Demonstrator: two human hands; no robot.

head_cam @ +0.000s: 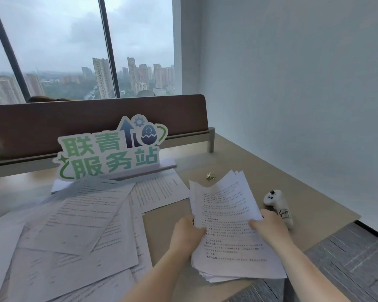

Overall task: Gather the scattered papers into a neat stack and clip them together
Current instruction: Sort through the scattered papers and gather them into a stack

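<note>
Head view, downward over desk (271, 171)

Both bare forearms reach forward from the near edge. The left hand (187, 231) and right hand (268, 225) (thumbs on top) each pinch one side of a held sheaf.

Desk clutter and a grey skyline

We've got a green-lettered sign (109, 150) standing on the tabletop (260, 171) before a brown divider panel (96, 120), a white controller (278, 205) near the right edge, plus windows (59, 46) showing hazy towers.
</note>
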